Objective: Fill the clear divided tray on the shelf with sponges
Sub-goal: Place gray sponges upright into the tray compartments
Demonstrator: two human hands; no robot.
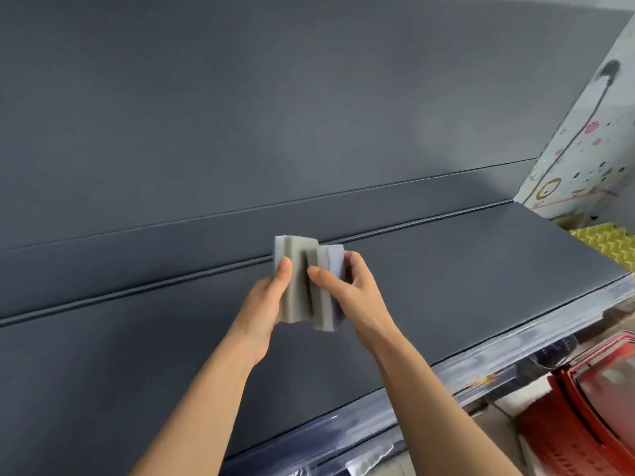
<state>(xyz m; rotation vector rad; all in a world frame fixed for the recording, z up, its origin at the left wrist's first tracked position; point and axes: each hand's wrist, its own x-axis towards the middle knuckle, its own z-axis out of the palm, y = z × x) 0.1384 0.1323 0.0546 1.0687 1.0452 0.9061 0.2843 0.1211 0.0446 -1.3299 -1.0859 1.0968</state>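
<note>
Pinching the left sponge (294, 286) in my left hand (266, 307), thumb on its grey scouring face, I grip the right sponge (323, 304) in my right hand (355, 293), fingers curled behind it. The 2 stand upright, touching side by side, above the dark grey shelf (446, 286). A red basket (598, 400) sits below the shelf's front edge.

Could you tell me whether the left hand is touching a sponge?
Touching: the head view shows the left hand gripping a sponge, thumb on its grey face.

No readable text. Yellow marks on clear shelf-edge strip (481, 380) too blurred to read.
</note>
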